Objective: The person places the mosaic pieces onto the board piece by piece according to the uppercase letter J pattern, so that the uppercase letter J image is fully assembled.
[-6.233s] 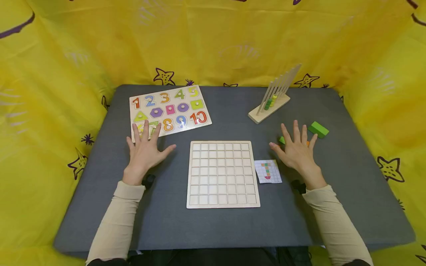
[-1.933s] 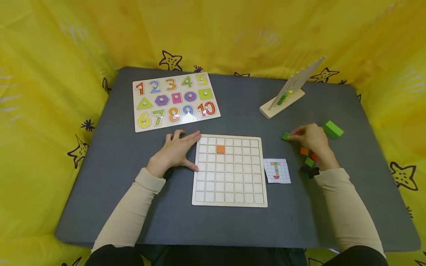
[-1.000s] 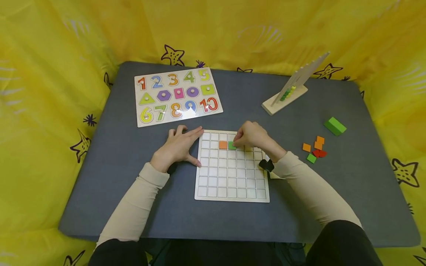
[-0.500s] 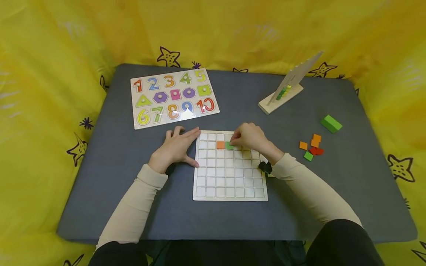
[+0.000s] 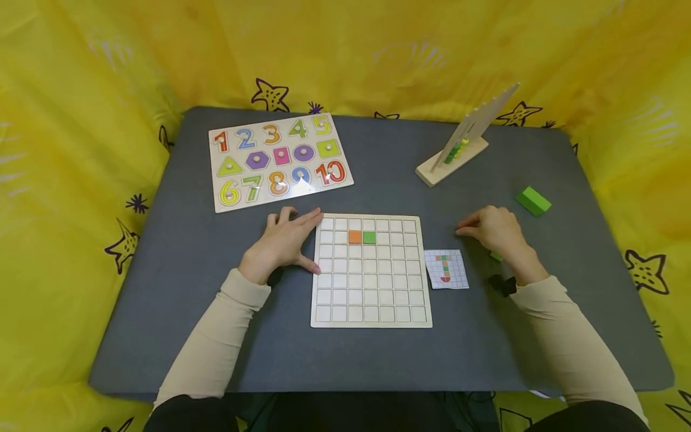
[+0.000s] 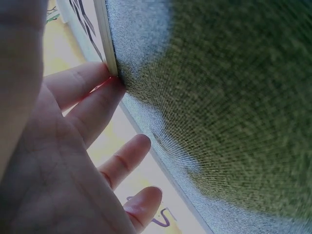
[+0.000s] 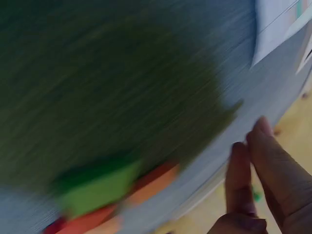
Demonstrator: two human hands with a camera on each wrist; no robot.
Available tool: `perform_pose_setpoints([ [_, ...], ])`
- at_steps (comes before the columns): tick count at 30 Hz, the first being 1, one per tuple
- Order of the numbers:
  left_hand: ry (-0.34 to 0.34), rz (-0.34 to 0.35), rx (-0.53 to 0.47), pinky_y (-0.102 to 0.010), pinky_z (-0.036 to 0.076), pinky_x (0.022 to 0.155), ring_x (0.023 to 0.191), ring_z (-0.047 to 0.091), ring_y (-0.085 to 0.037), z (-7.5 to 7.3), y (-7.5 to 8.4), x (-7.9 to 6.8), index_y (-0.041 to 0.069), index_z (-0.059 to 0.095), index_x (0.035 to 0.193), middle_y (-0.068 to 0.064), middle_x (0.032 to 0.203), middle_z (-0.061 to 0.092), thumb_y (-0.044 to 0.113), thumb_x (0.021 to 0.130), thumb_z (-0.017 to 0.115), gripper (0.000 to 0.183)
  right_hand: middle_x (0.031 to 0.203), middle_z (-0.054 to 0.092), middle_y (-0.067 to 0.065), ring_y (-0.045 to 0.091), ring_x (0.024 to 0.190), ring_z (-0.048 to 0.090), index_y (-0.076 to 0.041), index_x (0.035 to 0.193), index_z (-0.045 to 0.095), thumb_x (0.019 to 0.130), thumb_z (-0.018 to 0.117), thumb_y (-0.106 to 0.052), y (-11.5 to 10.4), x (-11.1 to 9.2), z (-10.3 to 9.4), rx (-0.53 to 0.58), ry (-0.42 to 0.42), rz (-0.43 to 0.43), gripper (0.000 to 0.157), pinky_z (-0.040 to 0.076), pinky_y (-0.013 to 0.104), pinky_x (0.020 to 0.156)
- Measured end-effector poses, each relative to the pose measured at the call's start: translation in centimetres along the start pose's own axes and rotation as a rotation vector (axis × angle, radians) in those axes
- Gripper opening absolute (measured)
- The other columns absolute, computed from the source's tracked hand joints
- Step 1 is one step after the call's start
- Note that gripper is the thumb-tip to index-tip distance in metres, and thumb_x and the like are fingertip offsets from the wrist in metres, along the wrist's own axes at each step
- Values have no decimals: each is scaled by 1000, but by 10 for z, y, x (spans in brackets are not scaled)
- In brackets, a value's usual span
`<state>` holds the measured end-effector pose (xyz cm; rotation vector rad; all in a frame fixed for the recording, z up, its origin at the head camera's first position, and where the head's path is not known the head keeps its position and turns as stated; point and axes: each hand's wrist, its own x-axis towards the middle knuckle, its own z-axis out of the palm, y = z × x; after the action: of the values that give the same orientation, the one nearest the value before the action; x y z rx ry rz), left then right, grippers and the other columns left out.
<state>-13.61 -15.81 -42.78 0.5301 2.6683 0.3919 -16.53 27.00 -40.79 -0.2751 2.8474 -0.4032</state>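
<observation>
A pale wooden grid board (image 5: 372, 324) lies in the middle of the table. An orange square tile (image 5: 355, 236) and a green square tile (image 5: 369, 237) sit side by side in its second row. My left hand (image 5: 281, 245) is spread at the board's left side, fingertips and thumb touching its edge. My right hand (image 5: 496, 231) is off the board to the right, thumb and fingertips close together with nothing visible between them. Beneath it, the right wrist view shows a blurred green piece (image 7: 100, 190), an orange piece (image 7: 153, 183) and a red piece (image 7: 90, 222).
A pattern card (image 5: 456, 277) lies against the board's right side. At the back left is a number puzzle board (image 5: 345, 180); at the back right stands a wooden peg rack (image 5: 432, 175) with green and yellow beads. A larger green block (image 5: 533, 201) lies beyond my right hand.
Earlier the board was bare; the orange tile, then the green tile, came onto it. My right hand has let go of the green tile and swung right, uncovering the card. My left hand stays put.
</observation>
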Motion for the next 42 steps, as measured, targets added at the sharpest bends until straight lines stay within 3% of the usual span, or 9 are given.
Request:
perform_pose_setpoints([
  [5,1,-3,-3,-59,26,109,152,22,-44,-2,0,-2,15,31,164,-1,174,24,53,65,93,123,121,73,25,52,103,66,-10,116,80,92,77,-32,34,-10,-11,-30,-50,102,33,48,59,78],
  [11,6,8,-10,-60,26,109,152,22,-45,1,0,-2,14,31,164,-2,174,25,52,66,93,122,124,71,28,52,106,63,-5,119,77,90,77,-39,51,-13,-19,-18,-155,193,44,43,60,81],
  [16,10,11,-6,-60,26,109,151,22,-46,2,0,-2,15,31,164,-2,174,26,53,65,93,123,108,74,23,41,94,64,-4,108,76,89,78,-40,54,-13,-18,-2,-169,197,41,42,54,78],
  [22,12,17,-11,-60,26,109,151,23,-46,2,1,-2,15,32,164,-2,173,27,52,65,94,122,96,76,9,26,82,62,-13,100,79,89,79,-46,48,-13,-17,48,-160,167,35,40,39,69],
  [27,8,10,-1,-60,27,109,151,23,-45,0,1,-2,15,32,164,-2,174,26,53,65,93,122,101,80,11,20,81,61,-13,99,82,88,81,-42,25,-4,-17,104,-131,69,31,40,32,63],
  [34,7,0,-12,-59,27,109,151,23,-44,-1,0,-1,14,31,164,-2,174,25,52,65,94,123,95,81,12,20,85,64,-7,96,82,89,82,-22,-40,26,4,210,-123,-105,17,44,29,75],
  [39,3,0,-5,-58,28,108,150,24,-44,-1,1,0,14,32,164,-2,174,25,53,65,93,123,89,82,7,18,79,64,-10,91,84,87,84,-25,-78,43,21,232,-156,-164,16,44,29,70],
  [42,1,-1,1,-58,28,108,150,25,-44,-1,2,0,14,32,164,-2,174,25,54,65,93,123,88,82,4,19,84,70,-14,90,85,85,85,-30,-96,48,30,207,-176,-183,17,49,31,72],
])
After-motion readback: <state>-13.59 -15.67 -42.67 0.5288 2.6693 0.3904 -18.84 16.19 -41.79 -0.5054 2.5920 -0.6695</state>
